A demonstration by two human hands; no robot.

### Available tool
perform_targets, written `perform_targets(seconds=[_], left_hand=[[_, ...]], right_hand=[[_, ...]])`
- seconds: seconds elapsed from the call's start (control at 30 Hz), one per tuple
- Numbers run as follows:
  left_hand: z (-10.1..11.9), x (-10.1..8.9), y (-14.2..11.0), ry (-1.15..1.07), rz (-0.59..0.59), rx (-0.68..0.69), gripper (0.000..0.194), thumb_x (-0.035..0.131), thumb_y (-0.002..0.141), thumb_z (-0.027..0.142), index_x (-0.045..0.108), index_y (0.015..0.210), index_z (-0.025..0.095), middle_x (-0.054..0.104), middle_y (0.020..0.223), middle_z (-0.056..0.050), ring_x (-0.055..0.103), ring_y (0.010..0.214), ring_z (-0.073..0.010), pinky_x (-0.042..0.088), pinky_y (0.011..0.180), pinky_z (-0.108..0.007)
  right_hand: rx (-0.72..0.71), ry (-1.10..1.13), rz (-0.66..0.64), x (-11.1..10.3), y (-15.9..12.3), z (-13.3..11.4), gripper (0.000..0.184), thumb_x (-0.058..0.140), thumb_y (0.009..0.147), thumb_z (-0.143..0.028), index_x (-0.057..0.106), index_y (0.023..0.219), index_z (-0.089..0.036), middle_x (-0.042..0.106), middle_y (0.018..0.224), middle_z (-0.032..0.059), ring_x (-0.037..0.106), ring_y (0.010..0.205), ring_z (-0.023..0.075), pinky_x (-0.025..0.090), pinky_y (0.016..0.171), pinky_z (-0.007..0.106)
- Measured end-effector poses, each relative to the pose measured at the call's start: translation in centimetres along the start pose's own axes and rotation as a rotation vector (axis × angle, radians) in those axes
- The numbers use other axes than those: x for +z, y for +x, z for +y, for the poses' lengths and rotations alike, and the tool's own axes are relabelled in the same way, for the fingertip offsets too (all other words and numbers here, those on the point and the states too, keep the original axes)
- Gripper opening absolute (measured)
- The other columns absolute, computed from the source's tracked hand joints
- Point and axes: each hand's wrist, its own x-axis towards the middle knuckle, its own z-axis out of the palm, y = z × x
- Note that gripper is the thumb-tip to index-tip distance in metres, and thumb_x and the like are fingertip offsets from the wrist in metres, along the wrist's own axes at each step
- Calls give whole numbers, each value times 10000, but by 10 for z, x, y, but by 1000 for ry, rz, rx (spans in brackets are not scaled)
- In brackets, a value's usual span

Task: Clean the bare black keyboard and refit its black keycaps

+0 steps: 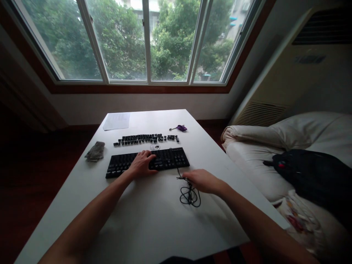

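"So, where is the keyboard (170, 158) placed?"
"On the worktop (148, 216), partly covered by the spread left hand (141, 163); nearer and to the right, its cable (189, 194) is held by the right hand (202, 180)."

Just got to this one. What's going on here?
A person at a white table rests their left hand on a black keyboard. Their right hand is at its cable, apparently holding it, with loops lying on the table. Beyond the keyboard, small black keys lie loose in rough rows. A grey cloth lies to the left.
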Motion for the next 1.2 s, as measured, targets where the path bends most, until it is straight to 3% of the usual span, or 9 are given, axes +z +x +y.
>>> perform_targets(seconds=[0.1, 0.23, 0.37, 0.5, 0.73, 0.83, 1.03, 1.1, 1.2], left_hand=[[1, 1, -2, -17, -18, 30, 722, 735, 659, 598, 577, 1280, 265, 512, 1240, -124, 455, 1138, -335, 364, 1006, -500], [6, 2, 2, -6, -17, 37, 740, 730, 671, 608, 562, 1301, 257, 510, 1280, -125, 454, 1161, -339, 357, 1026, -500], [8, -3, 9, -14, -29, 53, 733, 714, 705, 600, 543, 1325, 249, 531, 1276, -119, 476, 1155, -323, 372, 1024, -479], [-17, -18, -2, -57, -11, 94, 542, 594, 850, 539, 546, 1318, 268, 541, 1314, -80, 481, 1183, -276, 381, 1034, -434], [-87, -34, -55, 63, 284, -370, 323, 480, 922, 445, 674, 1050, 220, 616, 1119, -103, 526, 1074, -285, 405, 969, -452], [-97, -29, -59, 46, 381, -515, 335, 465, 917, 446, 689, 967, 203, 626, 1010, -110, 547, 999, -282, 418, 937, -441], [-121, -24, -57, -229, 529, -695, 364, 400, 926, 415, 680, 968, 186, 686, 989, -65, 606, 926, -216, 465, 833, -321], [-135, -26, -66, -228, 537, -716, 358, 424, 912, 422, 685, 973, 184, 700, 991, -64, 619, 911, -211, 464, 818, -310], [-155, -30, -83, -240, 357, -709, 345, 487, 870, 450, 707, 968, 202, 720, 896, -48, 633, 816, -209, 463, 758, -307]], right_hand=[[-106, 131, -85, -28, 4, 1, 263, 461, 944, -333, 672, 1095, -288, 715, 942, 58, 652, 849, 216, 439, 741, 286], [-109, 352, 105, -54, 34, -12, 341, 437, 965, -398, 624, 1220, -271, 682, 1080, 75, 619, 944, 219, 436, 821, 311], [-159, 621, 154, -54, 90, -25, 311, 514, 924, -435, 612, 1096, -194, 631, 850, 22, 547, 719, 143, 421, 664, 252], [-214, 955, 76, -44, 141, -31, 283, 508, 924, -426, 561, 1029, -169, 480, 613, -61, 412, 497, 83, 325, 484, 201], [-220, 1257, 2, -38, 187, -44, 239, 570, 901, -376, 652, 955, -158, 609, 758, 20, 540, 627, 95, 421, 560, 221], [-265, 1172, 64, -36, 206, -56, 231, 627, 859, -361, 702, 959, -167, 647, 877, 39, 544, 733, 103, 430, 626, 220], [-422, 1171, 96, -31, 244, -99, 306, 640, 845, -385, 699, 1047, -162, 601, 752, -3, 482, 652, 88, 387, 595, 208], [-461, 1150, 115, -26, 257, -115, 291, 662, 828, -356, 687, 1038, -157, 607, 761, -4, 496, 655, 89, 394, 605, 210], [-475, 1103, 152, -17, 276, -137, 243, 643, 835, -316, 659, 1021, -161, 613, 773, -7, 521, 666, 95, 412, 618, 210]])
